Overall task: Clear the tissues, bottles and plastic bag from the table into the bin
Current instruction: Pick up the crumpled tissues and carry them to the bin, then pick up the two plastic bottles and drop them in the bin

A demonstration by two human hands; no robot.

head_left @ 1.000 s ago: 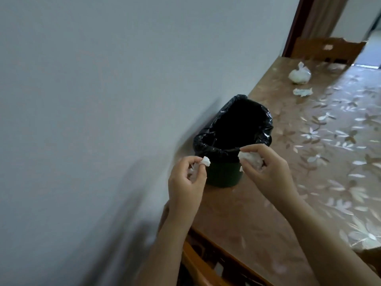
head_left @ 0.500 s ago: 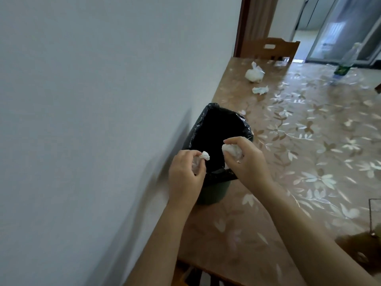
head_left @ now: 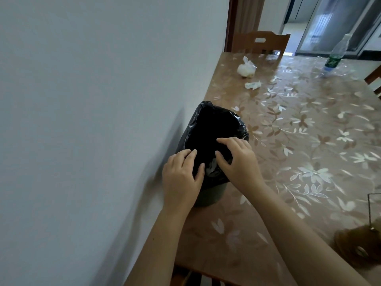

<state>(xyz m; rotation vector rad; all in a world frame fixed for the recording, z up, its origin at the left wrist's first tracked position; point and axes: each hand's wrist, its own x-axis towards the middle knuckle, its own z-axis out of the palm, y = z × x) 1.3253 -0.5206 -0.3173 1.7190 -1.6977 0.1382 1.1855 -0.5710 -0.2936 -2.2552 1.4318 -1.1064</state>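
A dark green bin lined with a black bag stands on the table by the wall. Both hands hover over its near rim, palms down and fingers spread: my left hand and my right hand. Neither holds anything. A pale tissue shows inside the bin between them. Far down the table lie a knotted white plastic bag and a crumpled tissue. A clear bottle with a green label stands at the far right.
The table has a brown floral cover and runs along the white wall on the left. A wooden chair stands at the far end. A brown object with a thin wire sits at the near right edge.
Both hands held tissues over the bin before; now their fingers are spread and hold nothing, and a tissue lies inside the bin. The view has swung right, showing the bottle.
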